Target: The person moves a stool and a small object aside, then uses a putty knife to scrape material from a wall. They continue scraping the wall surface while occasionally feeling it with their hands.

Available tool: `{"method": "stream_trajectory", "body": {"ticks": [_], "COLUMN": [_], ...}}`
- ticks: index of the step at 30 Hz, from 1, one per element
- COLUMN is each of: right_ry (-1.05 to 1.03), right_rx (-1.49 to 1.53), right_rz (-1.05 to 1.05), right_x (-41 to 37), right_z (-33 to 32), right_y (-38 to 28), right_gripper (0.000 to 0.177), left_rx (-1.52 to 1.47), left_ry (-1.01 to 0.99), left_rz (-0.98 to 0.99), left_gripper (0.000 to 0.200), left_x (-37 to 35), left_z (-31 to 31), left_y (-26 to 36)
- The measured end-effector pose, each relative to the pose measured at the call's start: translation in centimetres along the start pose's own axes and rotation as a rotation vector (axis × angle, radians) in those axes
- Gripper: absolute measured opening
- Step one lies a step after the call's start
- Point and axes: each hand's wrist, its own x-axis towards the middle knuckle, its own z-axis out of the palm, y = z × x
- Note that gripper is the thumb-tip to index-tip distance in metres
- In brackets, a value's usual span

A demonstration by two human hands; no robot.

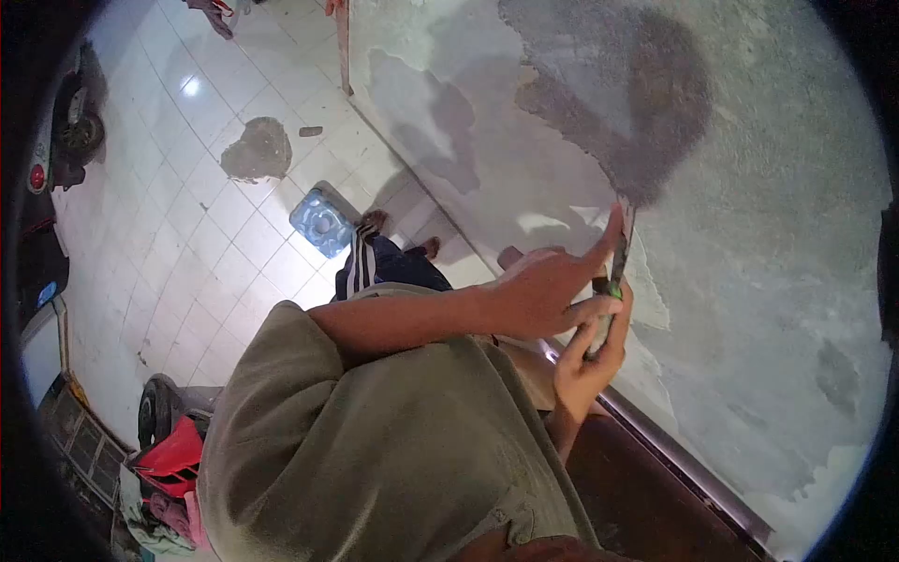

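A narrow scraper-like tool with a dark, stained blade and a green part near its handle points at the wall. My left hand reaches across from the left, its index finger stretched along the blade and its thumb at the green part. Below it, my right hand is closed around the handle, which the fingers partly hide. The blade tip meets the wall at the lower edge of a dark, rough patch. Paler peeling edges run beside the tool.
A blue plastic stool stands on the tiled floor near my feet. A brown bench-like surface with a metal edge lies beneath my right arm. Motorbike parts, a red item and cloths are on the left. Another person's hand shows at the top.
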Motion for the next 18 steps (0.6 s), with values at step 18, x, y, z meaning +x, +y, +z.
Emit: {"method": "stream_trajectory", "body": {"ticks": [18], "right_ry": [-0.048], "right_rx": [0.175], "right_rz": [0.125], "right_x": [0.2], "right_z": [1.2], "right_y": [1.1], "right_gripper": [0.047], "left_rx": [0.152], "left_ry": [-0.076], "left_rz": [-0.072], "left_gripper": [0.094], "left_x": [-0.2], "left_z": [-1.4], "left_y": [0.3]}}
